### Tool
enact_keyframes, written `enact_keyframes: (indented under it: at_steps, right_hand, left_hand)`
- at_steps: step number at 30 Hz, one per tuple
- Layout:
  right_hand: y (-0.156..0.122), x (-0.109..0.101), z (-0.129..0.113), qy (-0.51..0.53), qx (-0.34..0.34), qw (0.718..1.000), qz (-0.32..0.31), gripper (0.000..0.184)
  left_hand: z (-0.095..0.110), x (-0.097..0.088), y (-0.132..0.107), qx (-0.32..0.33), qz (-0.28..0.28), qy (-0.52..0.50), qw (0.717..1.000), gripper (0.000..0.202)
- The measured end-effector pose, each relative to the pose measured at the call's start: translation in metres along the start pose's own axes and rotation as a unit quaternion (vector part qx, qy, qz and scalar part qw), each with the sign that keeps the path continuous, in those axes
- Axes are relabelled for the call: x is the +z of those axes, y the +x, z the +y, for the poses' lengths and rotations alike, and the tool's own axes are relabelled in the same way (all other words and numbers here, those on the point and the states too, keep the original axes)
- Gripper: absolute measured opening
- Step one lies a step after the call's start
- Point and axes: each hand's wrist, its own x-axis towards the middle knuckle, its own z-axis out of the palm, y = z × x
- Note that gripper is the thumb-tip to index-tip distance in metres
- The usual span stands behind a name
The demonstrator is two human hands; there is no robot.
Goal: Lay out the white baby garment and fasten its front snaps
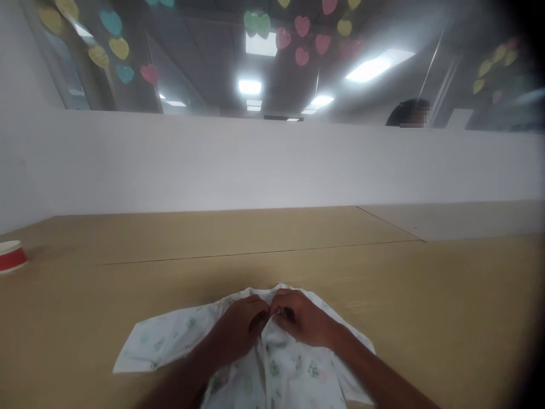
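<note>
A small white shirt (293, 369) with a green and pink print lies spread on the table, its sleeves out to both sides. My left hand (242, 326) is closed on the shirt's front edge, just below the collar. Right beside it, my right hand (300, 318) pinches the other side of the front opening, thumb and forefinger together near a small fastener that I cannot make out clearly. The two hands nearly touch. Below them the front edges run down toward me, and the lower part of the shirt leaves the picture.
The wooden table (128, 284) has a dark seam across it and a paler panel (468, 221) at the back right. A red and white round container (12, 257) stands at the far left. Behind rises a white wall (213, 165) with glass above; a person's head (409, 113) shows through it.
</note>
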Motion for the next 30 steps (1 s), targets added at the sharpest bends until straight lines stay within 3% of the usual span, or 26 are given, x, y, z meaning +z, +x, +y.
enact_keyframes:
  at_steps: [6,13,16,20,27,30]
  right_hand:
    - [0.0,0.0,0.001,-0.015,-0.021,1.0,-0.016,0.022]
    - [-0.001,0.001,0.001,-0.036,-0.03,0.999,-0.013,0.021]
    - [-0.001,0.001,0.002,-0.046,-0.032,0.998,0.002,0.018]
    - [-0.001,0.0,-0.003,-0.049,-0.049,0.998,0.014,0.007]
    - [-0.002,0.003,-0.011,-0.008,-0.004,0.998,0.069,0.012]
    - [-0.002,0.004,-0.009,-0.016,0.0,0.997,0.072,0.006]
  left_hand:
    - [0.007,0.001,0.002,-0.053,0.015,0.012,0.998,0.004]
    - [0.004,0.008,0.003,-0.05,0.042,0.01,0.998,0.01]
    - [0.001,0.003,0.005,-0.059,0.016,-0.093,0.994,0.006]
    - [-0.003,-0.003,0.009,-0.063,-0.024,-0.255,0.965,0.018]
    - [-0.011,-0.002,0.015,-0.105,-0.002,-0.389,0.915,0.022]
    - [-0.01,-0.005,0.015,-0.122,-0.023,-0.394,0.911,0.025]
